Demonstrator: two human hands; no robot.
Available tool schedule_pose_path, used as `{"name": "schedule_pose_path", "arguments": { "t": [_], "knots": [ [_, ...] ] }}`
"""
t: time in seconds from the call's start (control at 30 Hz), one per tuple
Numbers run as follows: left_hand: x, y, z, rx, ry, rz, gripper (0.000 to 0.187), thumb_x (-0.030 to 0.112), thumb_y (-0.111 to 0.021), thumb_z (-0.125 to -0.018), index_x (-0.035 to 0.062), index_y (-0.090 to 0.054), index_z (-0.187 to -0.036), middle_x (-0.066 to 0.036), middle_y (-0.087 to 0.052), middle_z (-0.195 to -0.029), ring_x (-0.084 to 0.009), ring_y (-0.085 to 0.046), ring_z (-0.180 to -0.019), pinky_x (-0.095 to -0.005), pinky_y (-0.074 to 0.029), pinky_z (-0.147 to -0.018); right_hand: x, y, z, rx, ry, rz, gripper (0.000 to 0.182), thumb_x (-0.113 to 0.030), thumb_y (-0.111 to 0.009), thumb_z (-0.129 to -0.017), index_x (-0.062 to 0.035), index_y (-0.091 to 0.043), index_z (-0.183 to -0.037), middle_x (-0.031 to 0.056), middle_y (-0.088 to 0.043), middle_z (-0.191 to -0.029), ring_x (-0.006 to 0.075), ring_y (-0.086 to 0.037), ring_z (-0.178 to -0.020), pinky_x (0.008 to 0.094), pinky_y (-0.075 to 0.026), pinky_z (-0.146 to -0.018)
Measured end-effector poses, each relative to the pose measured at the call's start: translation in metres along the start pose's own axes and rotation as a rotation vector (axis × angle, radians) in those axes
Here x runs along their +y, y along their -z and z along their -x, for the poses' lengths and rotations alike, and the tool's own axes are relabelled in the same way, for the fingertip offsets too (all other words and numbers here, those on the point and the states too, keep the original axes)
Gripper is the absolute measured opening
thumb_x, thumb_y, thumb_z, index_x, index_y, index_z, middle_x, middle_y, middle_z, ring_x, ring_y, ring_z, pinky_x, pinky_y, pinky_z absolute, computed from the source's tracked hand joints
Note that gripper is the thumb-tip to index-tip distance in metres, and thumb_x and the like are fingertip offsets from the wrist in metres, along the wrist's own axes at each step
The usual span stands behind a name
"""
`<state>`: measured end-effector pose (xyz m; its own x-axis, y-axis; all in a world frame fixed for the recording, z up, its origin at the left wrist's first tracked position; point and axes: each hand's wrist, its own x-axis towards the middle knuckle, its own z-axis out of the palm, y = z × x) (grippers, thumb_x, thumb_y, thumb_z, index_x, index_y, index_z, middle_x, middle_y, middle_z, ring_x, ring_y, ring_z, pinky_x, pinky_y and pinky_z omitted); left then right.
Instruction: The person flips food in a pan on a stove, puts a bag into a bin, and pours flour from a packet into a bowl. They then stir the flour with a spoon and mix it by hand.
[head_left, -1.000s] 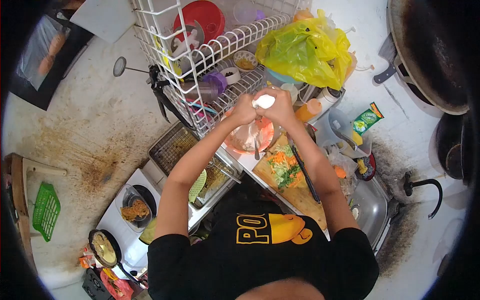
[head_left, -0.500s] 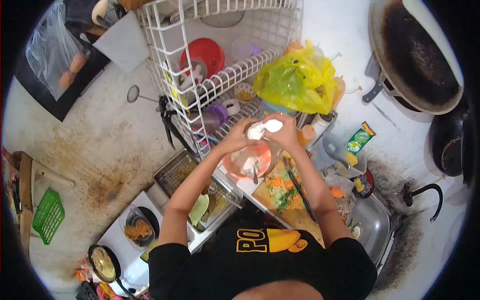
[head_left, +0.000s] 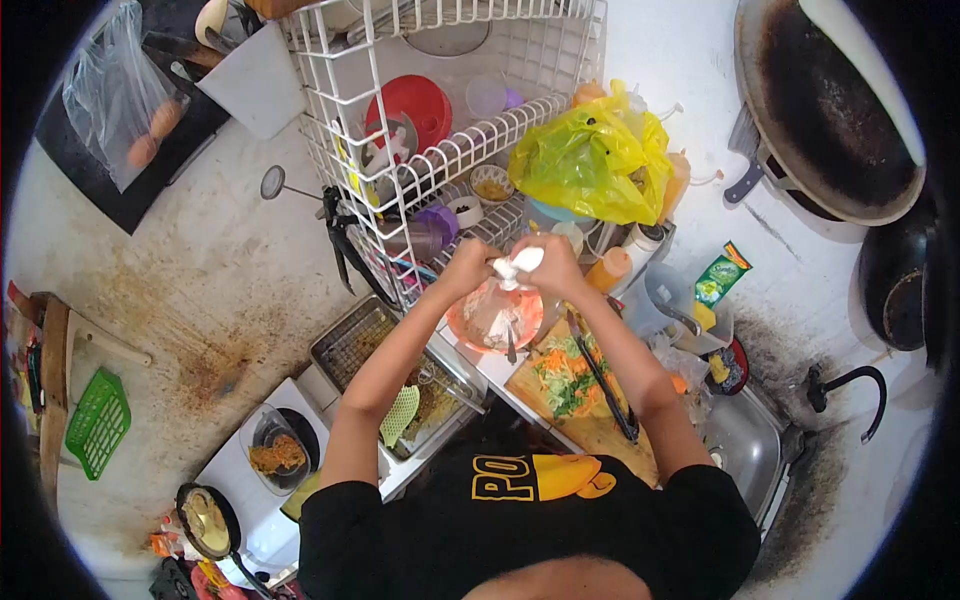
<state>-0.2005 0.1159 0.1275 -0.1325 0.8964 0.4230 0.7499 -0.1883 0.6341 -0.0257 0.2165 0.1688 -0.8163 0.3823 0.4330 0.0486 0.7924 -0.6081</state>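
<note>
Both hands meet above an orange-pink bowl (head_left: 468, 318) that holds white powder and a spoon (head_left: 511, 345). My left hand (head_left: 468, 268) is closed on one side of a small white bag (head_left: 507, 274), its neck bunched between the hands. My right hand (head_left: 553, 262) grips the other side, and a white rounded part of the bag stands out by its fingers. Right of the bowl, chopped carrot and greens (head_left: 572, 380) lie on a wooden cutting board (head_left: 612, 440), with black tongs (head_left: 600, 375) across them.
A white wire rack (head_left: 375, 110) rises behind the bowl, beside a yellow plastic bag (head_left: 595, 165). At the right are a sink (head_left: 745, 450) and a black faucet (head_left: 850, 385). A frying tray (head_left: 350, 345) and a pan (head_left: 207, 522) are at the left.
The white bag has been drawn together and twisted at its neck, where it was wider before. Both hands have moved slightly, with the fingers closer round it.
</note>
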Motion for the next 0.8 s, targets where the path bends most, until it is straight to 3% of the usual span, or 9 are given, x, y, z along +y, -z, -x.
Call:
{"name": "schedule_pose_path", "arguments": {
  "t": [0.1,0.2,0.43,0.5,0.67,0.8],
  "knots": [
    [0.010,-0.002,0.001,-0.011,0.039,0.057,0.022,0.005,-0.075,-0.061,-0.0012,-0.070,-0.082,-0.024,-0.061,-0.072,-0.0339,-0.066,-0.064,-0.0392,-0.048,-0.059,0.010,-0.010,-0.005,0.111,-0.104,-0.053,0.025,-0.009,-0.076,-0.057,-0.0070,-0.071,-0.082,0.0083,-0.069,-0.081,0.0188,-0.067,-0.075,0.0313,-0.052,-0.072],
    [0.000,-0.008,0.003,0.024,-0.036,-0.041,0.020,0.008,-0.073,-0.061,-0.0038,-0.066,-0.076,-0.026,-0.060,-0.072,-0.0414,-0.063,-0.069,-0.0426,-0.048,-0.060,0.008,-0.022,-0.003,0.118,-0.077,-0.080,0.024,-0.016,-0.078,-0.056,-0.0114,-0.072,-0.079,0.0100,-0.069,-0.074,0.0247,-0.068,-0.071,0.0354,-0.053,-0.071],
    [-0.007,-0.018,0.011,0.077,-0.057,-0.079,0.021,0.008,-0.073,-0.061,-0.0034,-0.066,-0.077,-0.026,-0.060,-0.073,-0.0420,-0.063,-0.070,-0.0437,-0.047,-0.060,0.011,-0.037,-0.001,0.151,-0.093,-0.061,0.021,-0.015,-0.077,-0.056,-0.0125,-0.072,-0.077,0.0102,-0.069,-0.074,0.0257,-0.068,-0.070,0.0358,-0.053,-0.069],
    [0.013,-0.008,0.015,-0.049,0.168,-0.036,0.022,0.006,-0.075,-0.063,-0.0025,-0.068,-0.082,-0.025,-0.063,-0.076,-0.0396,-0.066,-0.075,-0.0427,-0.049,-0.063,0.013,-0.038,-0.004,0.232,-0.092,-0.075,0.021,-0.014,-0.077,-0.057,-0.0131,-0.072,-0.077,0.0104,-0.069,-0.074,0.0260,-0.068,-0.070,0.0359,-0.053,-0.069],
    [-0.017,-0.023,0.017,0.066,0.075,0.005,0.025,0.007,-0.073,-0.064,-0.0023,-0.068,-0.087,-0.025,-0.062,-0.077,-0.0392,-0.066,-0.074,-0.0404,-0.049,-0.061,0.002,-0.047,0.007,0.154,-0.194,-0.081,0.023,-0.015,-0.078,-0.056,-0.0130,-0.072,-0.079,0.0099,-0.071,-0.076,0.0257,-0.069,-0.072,0.0352,-0.054,-0.068],
    [-0.021,-0.019,0.022,0.021,0.028,-0.052,0.033,0.003,-0.078,-0.060,-0.0006,-0.071,-0.092,-0.023,-0.066,-0.080,-0.0348,-0.069,-0.073,-0.0370,-0.051,-0.062,-0.002,-0.031,0.013,0.082,-0.142,-0.072,0.025,-0.015,-0.078,-0.056,-0.0128,-0.073,-0.081,0.0099,-0.070,-0.076,0.0244,-0.069,-0.071,0.0348,-0.053,-0.068]
  ]
}}
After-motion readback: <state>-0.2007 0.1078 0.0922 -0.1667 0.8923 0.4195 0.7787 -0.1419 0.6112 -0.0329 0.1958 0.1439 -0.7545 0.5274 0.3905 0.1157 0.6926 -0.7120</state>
